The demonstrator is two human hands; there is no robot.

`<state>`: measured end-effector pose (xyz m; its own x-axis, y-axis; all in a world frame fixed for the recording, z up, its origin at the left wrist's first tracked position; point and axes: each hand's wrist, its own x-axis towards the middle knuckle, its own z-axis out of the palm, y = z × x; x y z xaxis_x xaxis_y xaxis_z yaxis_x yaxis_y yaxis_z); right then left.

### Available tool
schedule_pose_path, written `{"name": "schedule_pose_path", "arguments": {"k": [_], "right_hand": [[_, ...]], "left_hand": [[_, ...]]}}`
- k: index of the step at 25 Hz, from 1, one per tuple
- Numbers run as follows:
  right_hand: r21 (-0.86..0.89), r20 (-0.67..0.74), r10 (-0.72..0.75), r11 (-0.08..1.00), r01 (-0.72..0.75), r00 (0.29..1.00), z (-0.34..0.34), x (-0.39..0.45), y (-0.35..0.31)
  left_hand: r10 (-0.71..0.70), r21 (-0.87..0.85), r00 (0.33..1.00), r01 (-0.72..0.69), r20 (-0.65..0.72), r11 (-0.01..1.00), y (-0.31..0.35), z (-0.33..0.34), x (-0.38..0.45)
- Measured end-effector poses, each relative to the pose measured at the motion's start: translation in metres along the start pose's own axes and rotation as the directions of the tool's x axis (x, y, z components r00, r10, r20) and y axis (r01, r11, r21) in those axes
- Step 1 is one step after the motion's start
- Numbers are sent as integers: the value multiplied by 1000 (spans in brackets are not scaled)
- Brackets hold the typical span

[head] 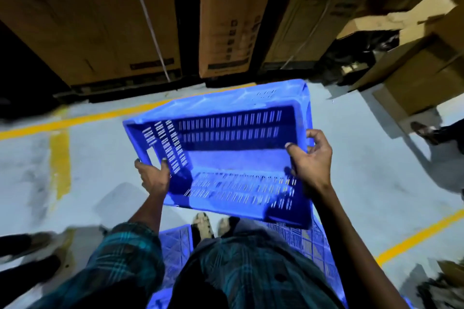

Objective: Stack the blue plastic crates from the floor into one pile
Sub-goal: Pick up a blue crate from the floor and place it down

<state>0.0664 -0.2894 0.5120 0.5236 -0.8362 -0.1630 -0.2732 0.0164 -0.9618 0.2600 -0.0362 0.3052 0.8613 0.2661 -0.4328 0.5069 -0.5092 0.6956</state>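
- Pale grey floor point(364, 183) with yellow lines point(60, 158), dim light; tall cardboard boxes point(100, 20) across top of frame, loose cartons at upper right.
- Other people's feet at left and right edges.
- Centre of frame: blue crate point(226, 153) held off the floor, open side up, tilted.
- Left hand point(153, 178) clamped on crate's left end by the handle slot; right hand point(310, 160) gripping right rim.
- More blue crates point(308, 241) lower centre, partly hidden by the body.
- Probably best: level crate, square corners over pile, lower evenly, clear fingers before seating.
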Motion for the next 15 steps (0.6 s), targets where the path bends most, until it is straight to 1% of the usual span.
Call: {"name": "schedule_pose_path", "arguments": {"k": [2,4,5,7,9,12,15], "right_hand": [[-25,-25,-36,999,35,999,3,19,-2],[-85,-115,-91,993,81,989,11,46,6],[-138,-152,-109,987,88,982,15,61,12],[-208,-210,-95,977,50,973,22,98,25],[-266,-200,-78,964,22,977,25,141,38],[-400,-204,-66,916,-21,977,31,204,47],[-523,-195,-66,851,-47,979,47,247,47]], "left_hand": [[-34,-32,998,36,47,999,0,1,10],[-98,-67,991,104,92,992,12,6,16],[-142,-81,985,150,97,985,16,10,18],[-203,-83,974,212,103,974,25,22,22],[-208,-50,973,213,97,976,40,29,26],[-149,-30,986,152,81,988,71,38,44],[-141,10,990,141,-9,990,103,42,68]]}}
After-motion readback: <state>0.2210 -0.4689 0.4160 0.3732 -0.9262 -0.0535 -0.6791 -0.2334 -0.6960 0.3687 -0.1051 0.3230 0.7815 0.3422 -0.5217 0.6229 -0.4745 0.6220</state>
